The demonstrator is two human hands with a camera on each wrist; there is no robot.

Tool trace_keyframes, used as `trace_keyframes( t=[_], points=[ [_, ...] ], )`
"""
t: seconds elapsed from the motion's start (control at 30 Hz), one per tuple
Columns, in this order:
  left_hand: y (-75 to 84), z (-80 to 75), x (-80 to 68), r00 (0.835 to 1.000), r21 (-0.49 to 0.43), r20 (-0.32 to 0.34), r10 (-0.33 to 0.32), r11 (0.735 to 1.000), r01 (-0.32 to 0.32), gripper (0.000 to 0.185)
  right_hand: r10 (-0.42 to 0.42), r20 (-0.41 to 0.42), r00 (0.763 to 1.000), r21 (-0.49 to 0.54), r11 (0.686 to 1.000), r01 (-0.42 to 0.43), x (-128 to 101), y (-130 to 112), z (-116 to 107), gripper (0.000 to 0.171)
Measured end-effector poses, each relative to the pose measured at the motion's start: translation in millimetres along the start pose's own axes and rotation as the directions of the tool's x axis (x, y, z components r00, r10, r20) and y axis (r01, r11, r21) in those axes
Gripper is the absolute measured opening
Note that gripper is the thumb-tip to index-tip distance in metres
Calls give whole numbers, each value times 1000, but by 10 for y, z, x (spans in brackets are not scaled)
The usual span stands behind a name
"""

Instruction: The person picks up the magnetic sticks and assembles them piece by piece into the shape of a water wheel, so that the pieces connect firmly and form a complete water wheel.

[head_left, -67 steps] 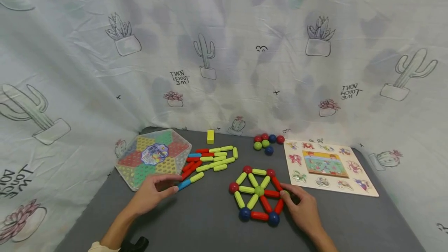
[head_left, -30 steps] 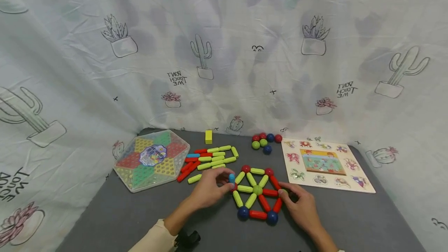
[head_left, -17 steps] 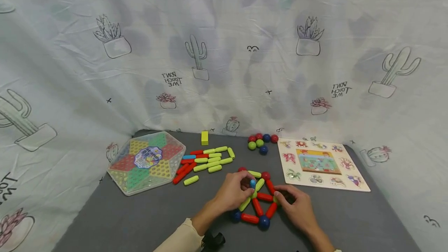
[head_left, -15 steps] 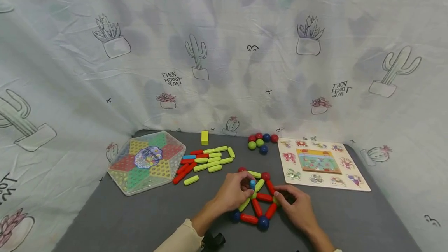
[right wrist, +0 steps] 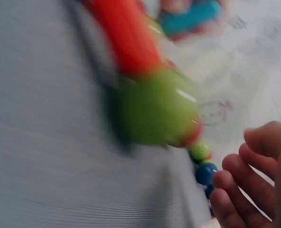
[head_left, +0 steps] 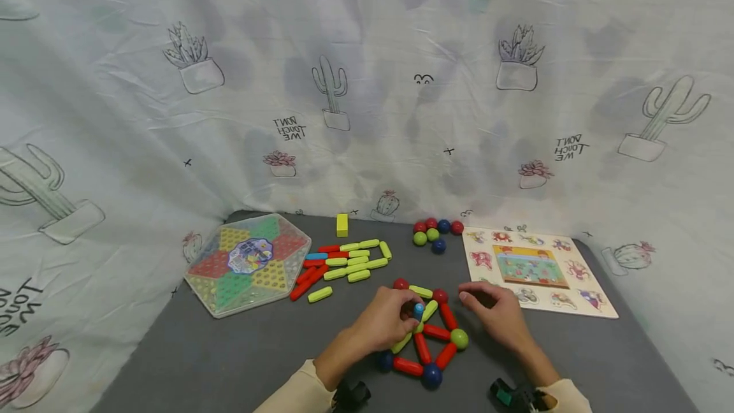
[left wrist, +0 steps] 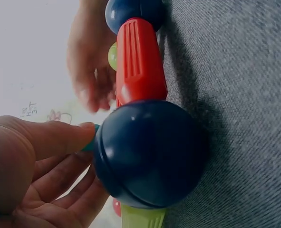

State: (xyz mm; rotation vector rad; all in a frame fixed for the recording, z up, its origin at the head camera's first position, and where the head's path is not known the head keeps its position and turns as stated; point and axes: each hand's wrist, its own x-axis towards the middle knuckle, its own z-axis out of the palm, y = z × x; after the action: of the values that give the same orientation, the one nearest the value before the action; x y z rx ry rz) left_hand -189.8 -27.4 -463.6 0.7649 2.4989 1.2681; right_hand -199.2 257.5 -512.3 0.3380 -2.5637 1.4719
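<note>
A flat wheel of magnetic sticks and balls (head_left: 424, 343) lies on the grey mat. My left hand (head_left: 414, 312) pinches a short blue stick (head_left: 419, 309) upright over the wheel's middle. In the left wrist view its fingers (left wrist: 45, 142) sit beside a dark blue ball (left wrist: 150, 152) and a red stick (left wrist: 140, 61). My right hand (head_left: 469, 298) hovers just right of the wheel with loosely curled fingers and holds nothing. A green ball (head_left: 459, 338) (right wrist: 154, 107) at the wheel's right corner lies apart from it. The right wrist view shows my fingers (right wrist: 254, 175) off that ball.
Loose red, green and blue sticks (head_left: 344, 263) lie at the back left beside a hexagonal game board (head_left: 249, 260) and a yellow block (head_left: 342, 224). Spare balls (head_left: 437, 233) sit behind the wheel. A wooden peg puzzle (head_left: 536, 269) lies to the right. Cactus-print cloth hangs all round.
My left hand brought the blue stick from the pile to the wheel's middle and keeps it there. My right hand has lifted off the wheel's right corner, baring the green ball.
</note>
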Motion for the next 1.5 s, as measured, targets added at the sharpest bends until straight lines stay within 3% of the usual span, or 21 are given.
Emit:
trace_keyframes(
  t=[0.17, 0.37, 0.53, 0.73, 0.87, 1.0, 1.13, 1.23, 1.5],
  points=[
    [8, 4, 8, 1000, -2, 7, -16, 1000, 16, 20, -26, 72, 997, 22, 999, 25, 519, 96, -148, 32],
    [-4, -2, 14, 1000, 11, 7, -11, 1000, 11, 20, 10, 98, 995, -8, 1000, -10, 1011, 161, -114, 39],
    [-21, -8, 21, 1000, 28, 3, 8, 1000, -8, 20, 47, 96, 994, -64, 997, -41, 1240, 204, -14, 40],
    [-19, 0, 27, 1000, 36, 1, -3, 999, 3, 20, 100, 87, 991, -129, 988, -89, 1341, 280, 111, 36],
    [-22, -1, 24, 1000, 38, 2, -1, 999, 1, 21, 99, 73, 992, -197, 977, -83, 1332, 319, 170, 31],
    [-36, -8, 16, 1000, 39, 2, -1, 999, 1, 21, 115, 60, 992, -176, 979, -102, 1236, 285, 178, 31],
    [-34, -11, 20, 1000, 32, 6, -15, 999, 14, 21, 120, 84, 989, -23, 993, -119, 1039, 134, 150, 34],
    [-38, -8, 21, 1000, 38, 3, -14, 999, 14, 23, 59, 130, 990, 129, 989, -76, 827, -79, 133, 33],
    [-54, -3, 31, 1000, 48, -18, 21, 999, -20, 18, -152, 241, 959, 430, 902, 35, 265, -558, 143, 26]
  ],
)
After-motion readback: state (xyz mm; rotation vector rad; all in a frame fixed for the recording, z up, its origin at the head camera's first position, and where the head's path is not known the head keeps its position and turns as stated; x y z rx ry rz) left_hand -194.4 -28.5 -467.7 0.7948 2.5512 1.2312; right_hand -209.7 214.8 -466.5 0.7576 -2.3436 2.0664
